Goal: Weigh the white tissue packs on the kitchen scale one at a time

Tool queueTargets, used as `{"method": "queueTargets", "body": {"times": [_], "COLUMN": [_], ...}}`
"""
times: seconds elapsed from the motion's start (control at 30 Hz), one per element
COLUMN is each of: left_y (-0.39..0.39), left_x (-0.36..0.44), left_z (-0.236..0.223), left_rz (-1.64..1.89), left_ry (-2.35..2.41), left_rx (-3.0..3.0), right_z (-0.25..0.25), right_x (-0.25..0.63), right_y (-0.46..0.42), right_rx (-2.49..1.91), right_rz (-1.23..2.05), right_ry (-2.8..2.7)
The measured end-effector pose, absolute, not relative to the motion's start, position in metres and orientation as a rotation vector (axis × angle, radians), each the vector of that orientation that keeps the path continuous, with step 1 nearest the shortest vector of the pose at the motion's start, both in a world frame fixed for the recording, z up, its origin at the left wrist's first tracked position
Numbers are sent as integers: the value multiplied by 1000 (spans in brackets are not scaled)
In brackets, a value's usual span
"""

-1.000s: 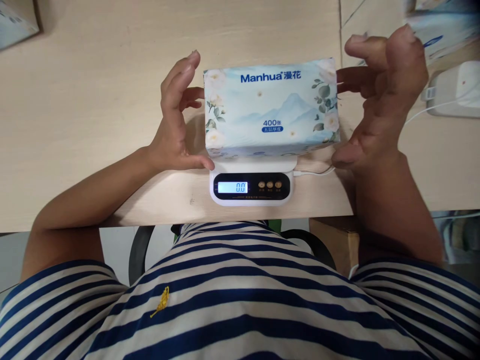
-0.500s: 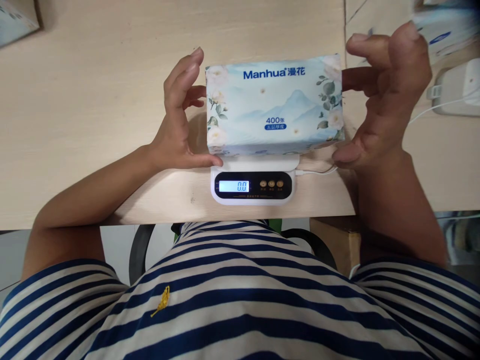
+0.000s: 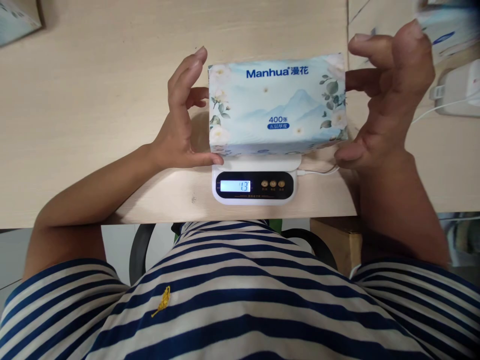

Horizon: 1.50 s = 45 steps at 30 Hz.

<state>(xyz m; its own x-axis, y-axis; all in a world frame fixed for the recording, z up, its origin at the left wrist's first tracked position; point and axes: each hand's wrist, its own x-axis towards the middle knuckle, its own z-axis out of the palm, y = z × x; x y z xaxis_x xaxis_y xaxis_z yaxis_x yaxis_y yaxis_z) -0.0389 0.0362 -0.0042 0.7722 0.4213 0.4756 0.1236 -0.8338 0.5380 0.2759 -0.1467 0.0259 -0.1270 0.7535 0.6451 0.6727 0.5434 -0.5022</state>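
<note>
A pale blue tissue pack [image 3: 277, 102] with printed flowers and a mountain is between my two hands, over the white kitchen scale [image 3: 255, 192]. The pack covers most of the weighing plate, and the scale's lit display [image 3: 235, 186] reads about 1.3. At the pack's left end is my left hand [image 3: 187, 112], thumb by the near corner and some fingers against its side. My right hand [image 3: 390, 100] is at the right end, its curled fingers partly hidden behind the pack and its upper fingers raised.
Part of another patterned pack [image 3: 17, 20] lies at the far left corner of the light wooden table [image 3: 93, 90]. At the right are another pack [image 3: 446, 30], a whitish device [image 3: 459, 90] and a cable. A white cord [image 3: 318, 171] runs from the scale. The table's front edge is close to me.
The display has gone from 0.0 to about 1.3. Both hands keep almost the same pose around the tissue pack; the whole view has shifted slightly.
</note>
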Motion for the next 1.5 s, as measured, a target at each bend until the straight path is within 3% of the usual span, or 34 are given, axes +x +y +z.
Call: {"method": "queueTargets", "body": {"times": [0.27, 0.43, 0.53, 0.63, 0.73, 0.97, 1.1, 1.23, 1.37, 1.5], "left_y": [38, 40, 45, 56, 67, 71, 58, 41, 38, 37], "left_x": [-40, -35, -44, -58, -69, -77, -60, -15, 75, 200], "left_z": [-3, 2, -3, -12, -19, -19, 21, 99, 178, 223], "left_rz": [613, 656, 743, 770, 798, 987, 1136, 1277, 1257, 1101], "left_ry": [462, 640, 480, 148, 128, 558, 815, 722, 451, 372], "left_rx": [2296, 2006, 2075, 2208, 2276, 2292, 2200, 2229, 2057, 1881], "right_z": [21, 13, 10, 5, 4, 18, 21, 30, 31, 24], "right_x": [278, 277, 266, 249, 233, 219, 217, 224, 237, 243], "right_y": [-143, -134, -132, -126, -114, -93, -88, -86, -81, -73], "right_rx": [-1173, -1264, -1303, -1366, -1433, -1249, -1146, -981, -883, -982], "right_rz": [100, -1, -26, 163, 483, 650, 581, 533, 458, 337], "right_ry": [-1852, -1946, -2013, -1941, -1791, -1683, -1604, -1438, -1144, -1164]}}
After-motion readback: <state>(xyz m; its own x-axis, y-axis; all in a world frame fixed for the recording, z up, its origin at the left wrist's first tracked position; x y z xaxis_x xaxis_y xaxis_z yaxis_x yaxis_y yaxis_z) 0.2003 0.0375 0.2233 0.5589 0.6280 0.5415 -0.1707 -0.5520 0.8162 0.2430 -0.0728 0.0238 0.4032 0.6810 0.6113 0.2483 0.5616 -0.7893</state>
